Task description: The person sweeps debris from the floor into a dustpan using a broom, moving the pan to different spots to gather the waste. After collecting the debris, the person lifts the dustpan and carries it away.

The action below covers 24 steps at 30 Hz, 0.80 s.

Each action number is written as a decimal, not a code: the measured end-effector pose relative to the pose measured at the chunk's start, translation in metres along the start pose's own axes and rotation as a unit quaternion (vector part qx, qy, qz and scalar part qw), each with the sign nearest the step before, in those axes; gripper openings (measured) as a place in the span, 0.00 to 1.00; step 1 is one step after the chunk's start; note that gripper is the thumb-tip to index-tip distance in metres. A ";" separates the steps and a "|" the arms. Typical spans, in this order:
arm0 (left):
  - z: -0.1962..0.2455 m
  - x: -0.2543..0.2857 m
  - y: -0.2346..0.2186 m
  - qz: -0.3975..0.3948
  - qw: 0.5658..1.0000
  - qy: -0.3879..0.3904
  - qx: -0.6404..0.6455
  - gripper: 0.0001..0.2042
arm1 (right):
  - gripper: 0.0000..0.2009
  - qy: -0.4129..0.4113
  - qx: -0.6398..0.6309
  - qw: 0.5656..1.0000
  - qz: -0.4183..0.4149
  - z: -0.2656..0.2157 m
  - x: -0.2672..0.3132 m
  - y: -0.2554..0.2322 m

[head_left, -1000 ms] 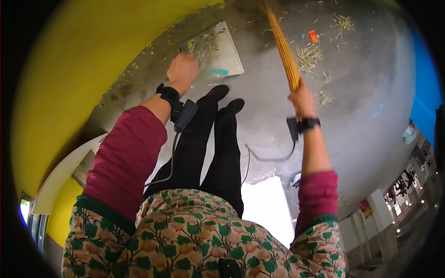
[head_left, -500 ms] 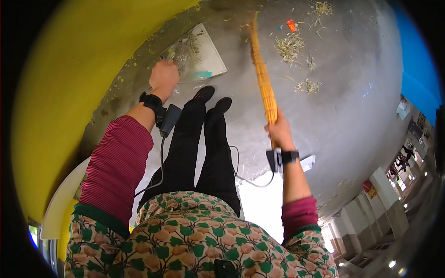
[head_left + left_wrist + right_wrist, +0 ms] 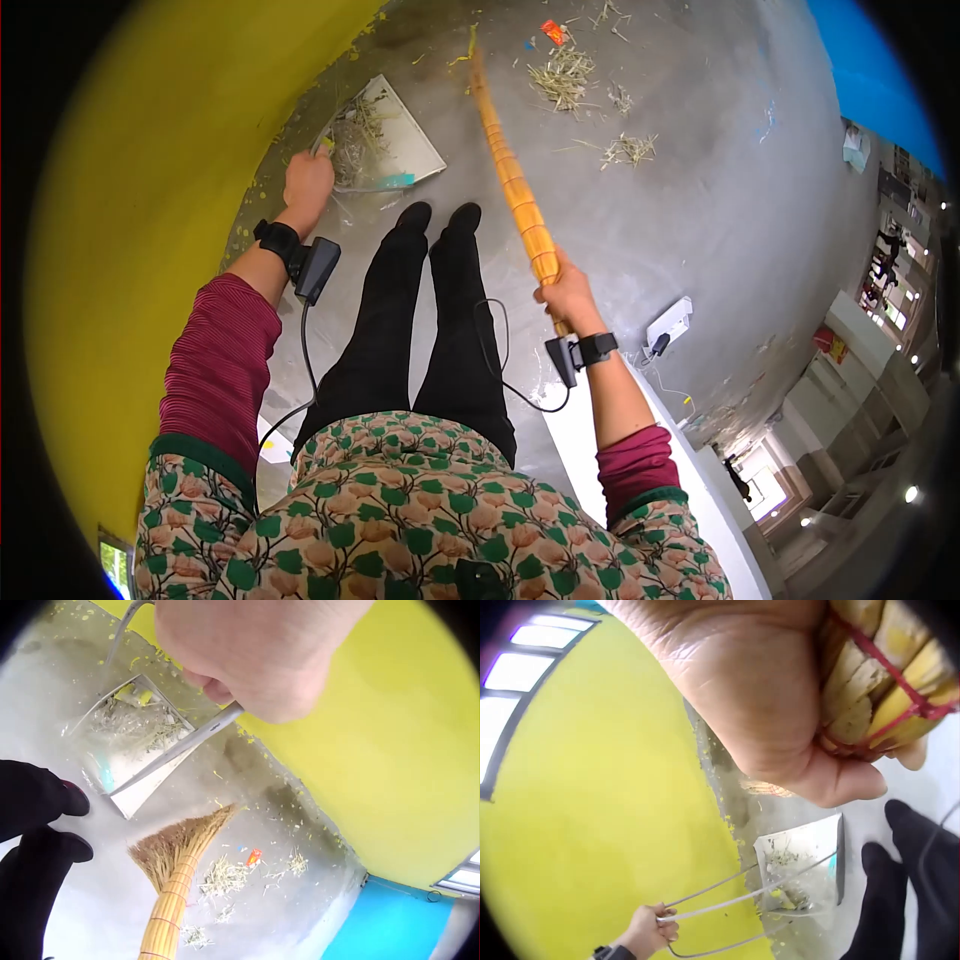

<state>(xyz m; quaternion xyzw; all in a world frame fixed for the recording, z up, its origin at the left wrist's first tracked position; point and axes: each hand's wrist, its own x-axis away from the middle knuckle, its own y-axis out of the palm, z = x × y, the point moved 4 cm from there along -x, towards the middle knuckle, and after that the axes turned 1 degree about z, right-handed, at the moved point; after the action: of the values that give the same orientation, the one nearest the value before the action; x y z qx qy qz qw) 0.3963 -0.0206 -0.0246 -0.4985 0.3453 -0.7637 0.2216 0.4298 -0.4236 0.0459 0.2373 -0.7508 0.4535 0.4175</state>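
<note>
In the head view my left hand (image 3: pixel 308 185) grips the long wire handle of a white dustpan (image 3: pixel 415 150), which rests on the floor by the yellow wall. Cut straw and yellow scraps lie in the pan, and a teal strip shows at its edge. My right hand (image 3: pixel 570 295) holds a straw broom (image 3: pixel 515 190) near the end of its bound handle, fingers wrapped round it. The broom slants down, away from my body. Its spread bristles (image 3: pixel 180 847) are over the floor between the pan and the loose straw in the left wrist view.
Straw piles (image 3: pixel 562 78) and a smaller heap (image 3: pixel 630 150) are scattered on the grey floor, with a red wrapper (image 3: pixel 553 32) beyond. The yellow wall (image 3: pixel 150 200) borders the left side. My shoes (image 3: pixel 463 217) stand near the pan. A white box (image 3: pixel 670 322) with a cable is at right.
The head view has turned, shifting the floor scene left. My right hand has come lower and left in view with the broom. My left hand still grips the dustpan handle.
</note>
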 end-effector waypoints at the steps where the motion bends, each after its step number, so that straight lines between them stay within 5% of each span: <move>1: 0.009 0.000 -0.004 0.001 1.000 0.007 -0.004 0.21 | 0.24 0.010 -0.001 1.000 0.017 -0.002 -0.005 -0.013; 6: 0.055 -0.016 -0.001 -0.034 0.995 0.079 -0.054 0.22 | 0.19 0.007 -0.194 0.977 -0.089 -0.017 -0.097 -0.044; 9: 0.086 -0.019 0.010 -0.033 0.989 0.127 -0.071 0.22 | 0.19 0.018 -0.195 0.980 -0.034 0.030 -0.142 -0.074; 14: 0.118 -0.015 0.018 -0.043 0.986 0.141 -0.084 0.21 | 0.22 0.076 -0.286 0.955 0.014 0.073 -0.068 -0.129; 18: 0.134 0.000 0.011 -0.050 0.982 0.147 -0.109 0.21 | 0.24 0.090 -0.222 0.966 0.096 0.091 0.021 -0.134; 24: 0.156 -0.007 0.001 -0.019 0.972 0.179 -0.155 0.20 | 0.21 0.146 -0.288 0.944 0.063 0.095 -0.022 -0.033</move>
<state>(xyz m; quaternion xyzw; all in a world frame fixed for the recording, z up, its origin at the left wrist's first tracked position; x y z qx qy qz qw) 0.5417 -0.0645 0.0115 -0.3888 0.4835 -0.7818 0.0621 0.4269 -0.5233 0.0209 -0.0095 -0.7934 0.2731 0.5439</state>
